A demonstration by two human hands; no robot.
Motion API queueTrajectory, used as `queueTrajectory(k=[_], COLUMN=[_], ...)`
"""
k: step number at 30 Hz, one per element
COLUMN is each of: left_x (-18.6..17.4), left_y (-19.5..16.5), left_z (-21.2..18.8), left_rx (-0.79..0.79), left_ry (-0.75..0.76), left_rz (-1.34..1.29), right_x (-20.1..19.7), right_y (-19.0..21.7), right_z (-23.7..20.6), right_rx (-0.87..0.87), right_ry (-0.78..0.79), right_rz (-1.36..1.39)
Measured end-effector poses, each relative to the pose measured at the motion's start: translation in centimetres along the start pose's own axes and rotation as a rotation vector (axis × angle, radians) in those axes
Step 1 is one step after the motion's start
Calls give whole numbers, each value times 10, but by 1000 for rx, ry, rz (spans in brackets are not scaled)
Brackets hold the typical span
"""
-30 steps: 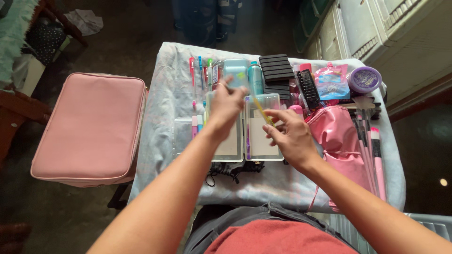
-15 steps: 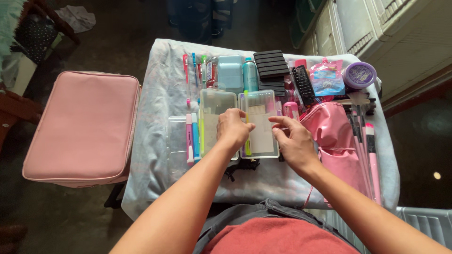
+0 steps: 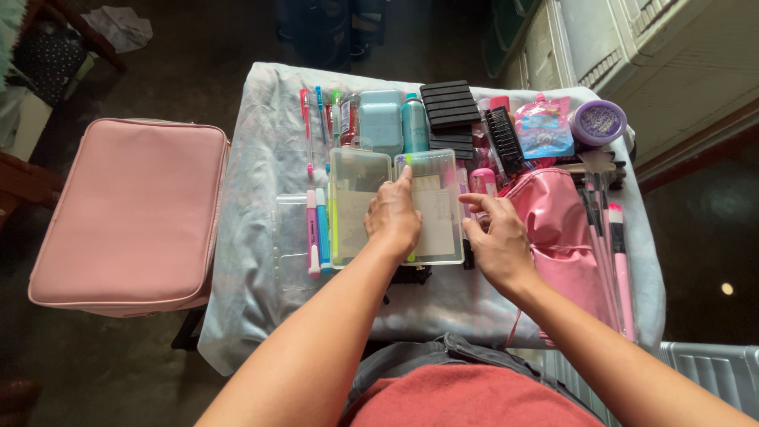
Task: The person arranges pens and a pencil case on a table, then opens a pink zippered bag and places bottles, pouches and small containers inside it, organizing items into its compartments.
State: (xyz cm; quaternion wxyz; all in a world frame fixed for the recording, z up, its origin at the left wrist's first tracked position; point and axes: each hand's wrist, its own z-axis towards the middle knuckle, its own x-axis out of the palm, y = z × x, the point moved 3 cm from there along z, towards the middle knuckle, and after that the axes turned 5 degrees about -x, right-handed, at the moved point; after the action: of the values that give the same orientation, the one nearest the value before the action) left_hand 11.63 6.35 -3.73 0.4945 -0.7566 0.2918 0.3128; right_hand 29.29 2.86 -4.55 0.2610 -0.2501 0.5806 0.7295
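Down from mid-air a second ago onto the table (image 3: 261, 158). Left hand (image 3: 393, 217) now flat on the open clear case (image 3: 360, 170), grip slack, palm pressing rather than clasping. Yellow-green marker (image 3: 409, 160), a second ago between raised fingers, now along the case's middle seam under that palm, only the tips showing. Right hand (image 3: 494, 237) just beside the case's right edge, against the pink pouch (image 3: 553, 213), grip open and empty, forefinger out. Marker apparently set down in the case.
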Motion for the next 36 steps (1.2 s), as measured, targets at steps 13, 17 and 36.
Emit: queueTrajectory(k=[13, 17, 36], left_x=[6, -7, -23], left_y=[14, 19, 147], left_z=[15, 13, 179], left_rx=[59, 85, -145], left_ry=[47, 27, 46], left_rz=[36, -22, 98], right_x=[15, 22, 12], right_y=[-13, -17, -16], right_z=[6, 9, 13], right_rx=[199, 197, 265], right_ry=[158, 177, 256], right_rz=[122, 88, 88])
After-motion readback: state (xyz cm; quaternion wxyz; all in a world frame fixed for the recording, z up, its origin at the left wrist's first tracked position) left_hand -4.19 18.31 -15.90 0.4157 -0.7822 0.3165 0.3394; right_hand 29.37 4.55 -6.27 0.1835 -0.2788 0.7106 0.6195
